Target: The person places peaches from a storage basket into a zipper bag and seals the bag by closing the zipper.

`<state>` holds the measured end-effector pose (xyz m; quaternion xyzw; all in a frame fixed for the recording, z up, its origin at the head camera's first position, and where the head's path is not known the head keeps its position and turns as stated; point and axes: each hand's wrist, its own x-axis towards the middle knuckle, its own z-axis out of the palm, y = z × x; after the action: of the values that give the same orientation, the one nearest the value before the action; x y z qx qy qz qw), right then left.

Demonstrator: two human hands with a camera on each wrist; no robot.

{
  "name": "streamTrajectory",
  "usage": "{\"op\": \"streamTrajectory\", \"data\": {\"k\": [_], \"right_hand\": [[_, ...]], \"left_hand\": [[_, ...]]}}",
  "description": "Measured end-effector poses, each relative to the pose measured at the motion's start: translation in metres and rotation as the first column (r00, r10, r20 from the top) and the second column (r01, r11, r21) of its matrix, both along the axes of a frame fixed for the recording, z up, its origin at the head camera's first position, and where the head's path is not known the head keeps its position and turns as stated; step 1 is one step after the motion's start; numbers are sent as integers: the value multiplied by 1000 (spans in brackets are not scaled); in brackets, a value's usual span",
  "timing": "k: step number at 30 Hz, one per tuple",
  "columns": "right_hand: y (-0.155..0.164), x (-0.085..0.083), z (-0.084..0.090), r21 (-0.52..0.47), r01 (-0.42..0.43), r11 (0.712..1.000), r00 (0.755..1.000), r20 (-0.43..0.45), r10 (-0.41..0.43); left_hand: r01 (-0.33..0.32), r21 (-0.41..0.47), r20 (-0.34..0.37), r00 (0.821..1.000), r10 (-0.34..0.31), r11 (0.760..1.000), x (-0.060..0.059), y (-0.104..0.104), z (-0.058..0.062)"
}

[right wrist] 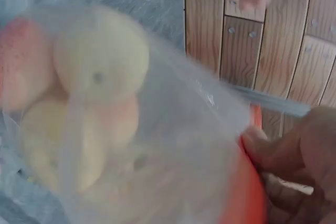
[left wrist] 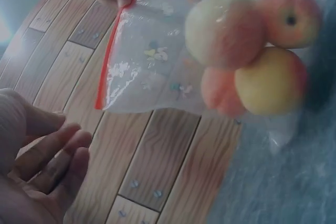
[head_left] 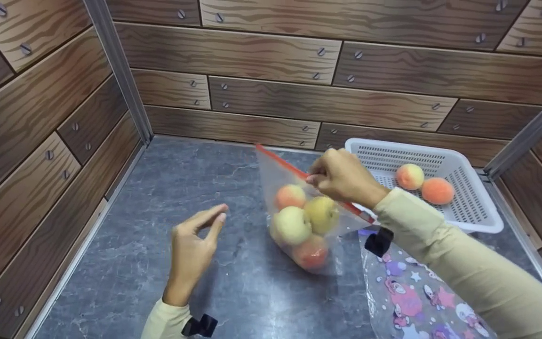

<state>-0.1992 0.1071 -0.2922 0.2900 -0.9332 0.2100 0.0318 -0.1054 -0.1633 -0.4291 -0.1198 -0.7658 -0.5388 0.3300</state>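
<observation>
A clear zip bag [head_left: 299,207] with a red seal strip [head_left: 282,165] holds several apples and peaches [head_left: 299,221]. My right hand [head_left: 341,176] pinches the bag's red top edge and holds it up over the grey tabletop [head_left: 181,188]. In the right wrist view my fingers [right wrist: 283,156] grip the red strip with the fruit [right wrist: 89,93] hanging below. My left hand [head_left: 195,245] hovers to the left of the bag, fingers loosely extended, holding nothing. The left wrist view shows the open palm [left wrist: 42,171] below the bag [left wrist: 210,61].
A white perforated basket [head_left: 478,207] at the right rear holds two peaches [head_left: 424,183]. A second clear bag printed with cartoon figures [head_left: 412,292] lies flat on the table at the front right. Wood-patterned walls [head_left: 40,141] enclose the table on three sides.
</observation>
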Motion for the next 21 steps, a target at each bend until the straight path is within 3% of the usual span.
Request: {"op": "streamTrajectory", "data": {"k": [4, 7, 10, 12, 15, 17, 19, 21], "right_hand": [[-4, -21, -2, -53, 131, 990, 987, 101, -125], [-21, -36, -2, -76, 236, 969, 953, 211, -216], [-45, -51, -3, -206, 330, 921, 902, 358, -243], [-59, -60, -5, -347, 380, 857, 871, 447, -205], [-68, -77, -21, -552, 425, 717, 845, 526, -96], [-64, -86, -43, -628, 464, 625, 828, 557, -55], [-57, -92, -72, -654, 508, 561, 803, 596, -33], [-49, -95, -100, -641, 565, 518, 762, 646, -31]], "left_hand": [[53, -74, 158, 987, -41, 996, -7, 22, -9], [98, -135, 300, 953, -53, 986, -18, 36, -17], [100, -171, 412, 911, -21, 980, -38, 43, -22], [54, -180, 435, 900, 31, 982, -54, 42, -21], [-34, -184, 426, 898, 111, 982, -76, 37, -16], [-62, -211, 410, 900, 146, 976, -88, 34, -17], [-43, -259, 422, 893, 154, 965, -95, 33, -23], [14, -322, 447, 884, 139, 947, -98, 34, -33]]}}
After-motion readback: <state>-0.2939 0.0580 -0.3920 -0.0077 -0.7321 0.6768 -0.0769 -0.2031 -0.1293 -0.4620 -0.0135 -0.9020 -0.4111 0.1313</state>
